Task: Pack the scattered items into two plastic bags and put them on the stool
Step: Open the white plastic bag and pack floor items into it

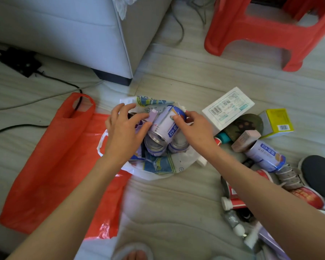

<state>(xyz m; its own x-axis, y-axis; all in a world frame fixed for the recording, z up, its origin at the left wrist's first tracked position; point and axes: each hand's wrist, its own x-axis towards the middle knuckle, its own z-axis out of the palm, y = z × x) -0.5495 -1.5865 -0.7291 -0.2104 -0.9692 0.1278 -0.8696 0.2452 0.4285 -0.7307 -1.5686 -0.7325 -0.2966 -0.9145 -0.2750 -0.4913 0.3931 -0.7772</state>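
A white plastic bag (158,167) with blue print lies open on the floor in the middle, with several blue-and-white cans inside. My right hand (193,128) grips the topmost can (164,124), which lies tilted on the others. My left hand (123,132) reaches into the bag's left side, its fingers on a small purple packet (152,115) next to that can. A flat red plastic bag (53,162) lies empty to the left. The red stool (266,29) stands at the back right.
Loose items lie at the right: a white box (227,107), a yellow box (278,122), a pink box (245,140), another can (265,155), toothpaste tubes (233,201), a dark round thing (319,173). A grey sofa (64,34) and black cables (60,81) are at the left.
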